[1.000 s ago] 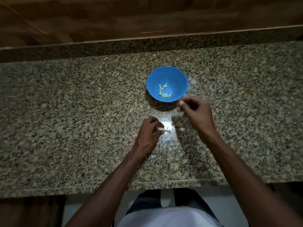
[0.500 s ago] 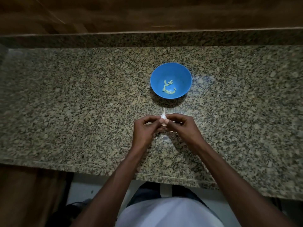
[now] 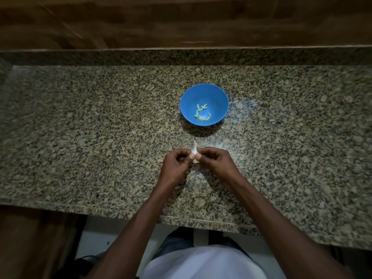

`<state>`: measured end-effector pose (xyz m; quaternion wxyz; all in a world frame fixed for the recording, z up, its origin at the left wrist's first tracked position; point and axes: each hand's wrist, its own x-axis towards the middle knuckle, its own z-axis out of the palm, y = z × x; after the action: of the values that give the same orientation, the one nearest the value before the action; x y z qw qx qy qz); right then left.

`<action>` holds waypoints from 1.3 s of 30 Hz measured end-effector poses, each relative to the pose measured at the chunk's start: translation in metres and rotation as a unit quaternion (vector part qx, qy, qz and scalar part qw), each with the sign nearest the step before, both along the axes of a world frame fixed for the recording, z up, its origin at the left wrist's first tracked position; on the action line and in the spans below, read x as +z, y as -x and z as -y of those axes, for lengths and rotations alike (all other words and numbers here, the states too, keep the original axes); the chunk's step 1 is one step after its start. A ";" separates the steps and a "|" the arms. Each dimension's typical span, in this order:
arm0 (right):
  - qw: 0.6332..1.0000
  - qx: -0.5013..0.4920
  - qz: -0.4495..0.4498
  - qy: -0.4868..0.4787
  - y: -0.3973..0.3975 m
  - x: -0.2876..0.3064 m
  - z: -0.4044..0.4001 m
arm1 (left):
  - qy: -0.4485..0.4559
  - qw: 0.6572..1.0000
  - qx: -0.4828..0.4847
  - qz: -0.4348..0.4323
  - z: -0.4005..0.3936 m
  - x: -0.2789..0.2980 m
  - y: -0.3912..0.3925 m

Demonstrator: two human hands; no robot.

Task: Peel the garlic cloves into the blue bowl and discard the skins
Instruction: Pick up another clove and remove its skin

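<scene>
Granite counter [image 3: 100, 137], dim light. L hand [image 3: 175, 166] & R hand [image 3: 215, 163] both pinch garlic [image 3: 194, 152] just short of bowl [image 3: 221, 97], peeled cloves [image 3: 202, 112] inside. Tip: hold base firm, tear skin from tip w/ thumbnail, don't crush.

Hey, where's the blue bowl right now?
In the head view, the blue bowl sits on the granite counter, just right of centre, beyond both hands, with pale peeled pieces inside.

Left hand [image 3: 175, 164] and right hand [image 3: 213, 161] fingertips together, both pinching
</scene>
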<state>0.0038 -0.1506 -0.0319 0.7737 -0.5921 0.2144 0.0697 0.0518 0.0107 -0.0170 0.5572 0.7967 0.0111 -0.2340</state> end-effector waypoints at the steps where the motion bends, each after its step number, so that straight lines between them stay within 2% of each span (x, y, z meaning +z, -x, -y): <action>1: 1.000 -0.001 -0.005 0.001 0.000 -0.001 -0.001 | -0.002 1.000 -0.002 -0.003 0.000 0.000 0.000; 7: 0.999 -0.020 -0.021 -0.044 0.002 0.000 -0.003 | 0.021 1.000 -0.017 -0.016 -0.002 0.004 -0.001; 11: 0.996 -0.030 -0.036 -0.082 0.004 0.003 -0.003 | 0.029 0.997 -0.068 -0.018 -0.006 0.007 -0.002; 24: 0.992 -0.041 -0.059 -0.100 0.014 0.003 -0.003 | 0.001 0.984 -0.169 -0.055 -0.011 0.009 -0.014; 30: 0.991 -0.063 -0.055 -0.108 0.014 -0.001 -0.008 | 0.046 0.992 -0.096 -0.068 -0.014 0.010 -0.017; 35: 0.988 -0.061 -0.068 -0.126 0.013 -0.003 -0.009 | 0.067 0.993 -0.080 -0.052 -0.014 0.007 -0.005; 39: 0.988 -0.043 -0.073 -0.131 0.011 -0.005 -0.011 | 0.078 0.993 -0.046 -0.076 -0.013 0.004 0.003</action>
<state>-0.0075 -0.1397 -0.0371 0.8292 -0.4692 0.2843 0.1069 0.0486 0.0239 -0.0135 0.6042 0.7299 -0.0012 -0.3197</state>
